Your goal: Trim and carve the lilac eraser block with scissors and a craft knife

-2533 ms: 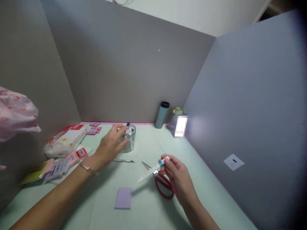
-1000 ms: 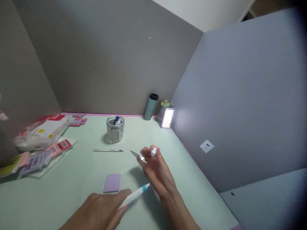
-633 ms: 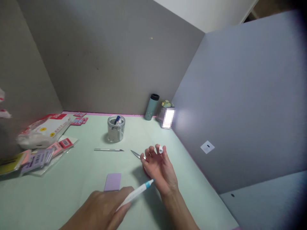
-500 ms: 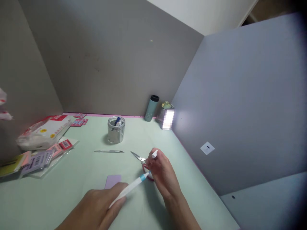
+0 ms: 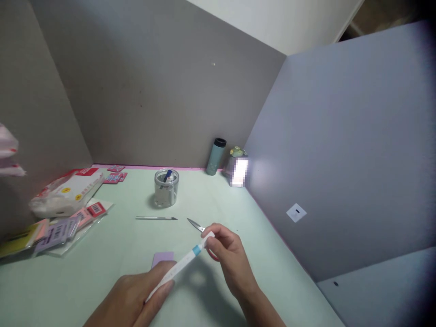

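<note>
White marker point(image 5: 182, 265) between left fingers point(image 5: 162, 270), cap point(image 5: 210, 235) between right fingers point(image 5: 219, 249)

You have soft, moderately dim light on the worktop point(image 5: 119, 245), with a faint shadow just left of the glass jar point(image 5: 166, 190) and a broader, soft-edged one nearer you than the jar, below your fingers point(image 5: 217, 247). Right of the jar, a pixelated white rectangle point(image 5: 240, 172) glares against the grey side panel point(image 5: 327, 136). Far right of the jar, your view darkens to black, while packets point(image 5: 56, 234) left of it show print too soft to read.
</note>
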